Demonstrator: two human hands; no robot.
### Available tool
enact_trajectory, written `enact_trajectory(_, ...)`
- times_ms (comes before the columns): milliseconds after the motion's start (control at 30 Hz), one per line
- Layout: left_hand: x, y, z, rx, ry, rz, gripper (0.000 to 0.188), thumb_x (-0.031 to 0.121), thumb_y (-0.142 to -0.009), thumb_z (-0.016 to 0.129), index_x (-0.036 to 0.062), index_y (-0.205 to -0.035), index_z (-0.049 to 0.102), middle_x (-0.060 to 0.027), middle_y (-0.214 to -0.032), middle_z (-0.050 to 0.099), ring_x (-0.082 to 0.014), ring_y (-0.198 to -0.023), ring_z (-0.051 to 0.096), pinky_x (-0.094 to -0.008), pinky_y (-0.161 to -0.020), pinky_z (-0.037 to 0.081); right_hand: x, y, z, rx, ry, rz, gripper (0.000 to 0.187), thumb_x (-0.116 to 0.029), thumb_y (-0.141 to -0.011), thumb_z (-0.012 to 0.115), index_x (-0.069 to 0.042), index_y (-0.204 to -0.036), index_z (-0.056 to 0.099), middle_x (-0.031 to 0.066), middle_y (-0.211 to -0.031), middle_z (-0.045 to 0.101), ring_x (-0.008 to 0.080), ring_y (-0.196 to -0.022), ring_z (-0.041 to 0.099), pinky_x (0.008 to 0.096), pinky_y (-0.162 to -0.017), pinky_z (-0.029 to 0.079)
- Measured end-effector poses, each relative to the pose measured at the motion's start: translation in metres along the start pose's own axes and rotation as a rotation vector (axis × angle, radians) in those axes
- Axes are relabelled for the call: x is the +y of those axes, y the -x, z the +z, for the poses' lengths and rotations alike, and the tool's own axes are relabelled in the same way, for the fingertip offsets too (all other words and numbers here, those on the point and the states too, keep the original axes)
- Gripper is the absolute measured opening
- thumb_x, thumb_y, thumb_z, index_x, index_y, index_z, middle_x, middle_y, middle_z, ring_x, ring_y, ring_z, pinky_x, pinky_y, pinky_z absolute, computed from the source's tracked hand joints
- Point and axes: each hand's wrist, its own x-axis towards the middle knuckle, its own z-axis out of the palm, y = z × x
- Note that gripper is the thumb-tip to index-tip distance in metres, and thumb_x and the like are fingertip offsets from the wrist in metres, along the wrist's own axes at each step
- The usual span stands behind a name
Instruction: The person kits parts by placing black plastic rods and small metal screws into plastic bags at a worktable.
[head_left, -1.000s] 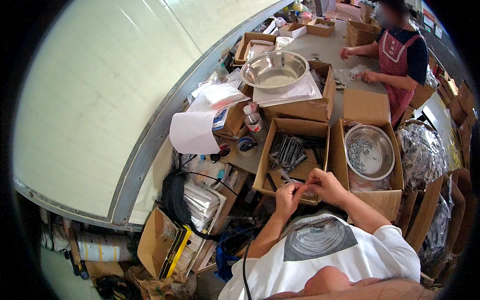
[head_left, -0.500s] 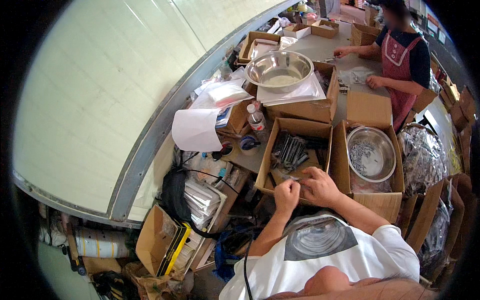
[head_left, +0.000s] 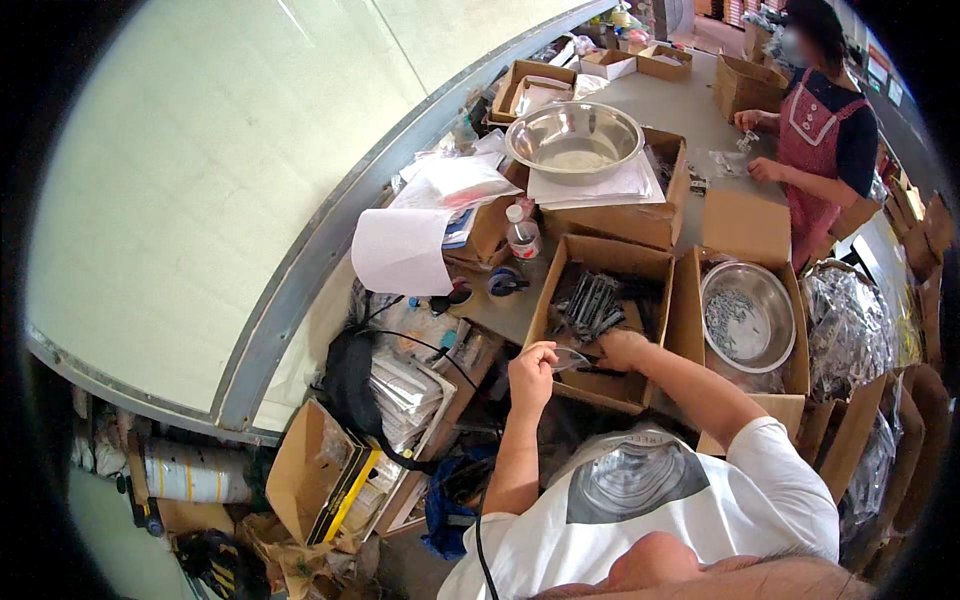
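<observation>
My left hand (head_left: 532, 374) is closed on a small clear plastic bag (head_left: 569, 359), held over the near left edge of an open cardboard box (head_left: 655, 262). My right hand (head_left: 623, 349) reaches down into that box, its fingers mostly hidden from sight. Just beyond the right hand lies a bundle of dark, slender metal-looking parts (head_left: 590, 304). To the right, a second cardboard box (head_left: 684, 325) holds a steel bowl (head_left: 785, 318) with many small grey pieces in it.
A large steel basin (head_left: 575, 150) rests on papers atop another box. A plastic bottle (head_left: 521, 236) and tape rolls (head_left: 503, 281) stand to the left. Across the table (head_left: 672, 105), a person in a red apron (head_left: 810, 140) handles small parts. Plastic-wrapped goods (head_left: 848, 330) lie right.
My hands, formerly close together at the box's near edge, have moved apart. The left went left with the bag; the right went into the box. The other person's hand has lifted a small part.
</observation>
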Motion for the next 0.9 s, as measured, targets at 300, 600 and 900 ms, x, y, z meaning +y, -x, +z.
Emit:
enact_trajectory(300, 0.007, -0.001, -0.01, 0.136, -0.023, -0.038, 0.018, -0.009, -0.079, 0.048, -0.0037, -0.083, 0.064, -0.0132, -0.091, 0.068, -0.0234, -0.076, 0.066, -0.0301, -0.069, 0.053, -0.01, -0.016, 0.02, -0.38, 0.33, -0.084, 0.032, -0.022, -0.076, 0.067, -0.013, -0.106, 0.066, 0.0112, -0.108, 0.064, 0.0285, -0.104, 0.059, 0.042, -0.084, 0.05)
enact_trajectory(600, 0.002, 0.003, -0.008, 0.103, 0.056, -0.059, 0.02, -0.009, -0.081, 0.046, -0.0043, -0.086, 0.065, -0.0115, -0.091, 0.067, -0.0193, -0.077, 0.066, -0.0286, -0.064, 0.054, -0.006, 0.005, -0.056, 0.112, 0.223, -0.169, 0.027, -0.014, -0.075, 0.06, -0.011, -0.102, 0.063, 0.0118, -0.098, 0.066, 0.0309, -0.093, 0.064, 0.0426, -0.077, 0.052)
enact_trajectory(900, 0.01, 0.017, 0.012, -0.006, 0.102, 0.004, 0.021, -0.01, -0.081, 0.046, -0.0052, -0.086, 0.066, -0.0103, -0.089, 0.067, -0.0168, -0.073, 0.065, -0.0272, -0.065, 0.052, 0.003, -0.033, -0.059, 0.282, 0.494, -0.151, 0.021, -0.013, -0.084, 0.051, -0.009, -0.1, 0.063, 0.0095, -0.095, 0.065, 0.0266, -0.087, 0.066, 0.039, -0.068, 0.054)
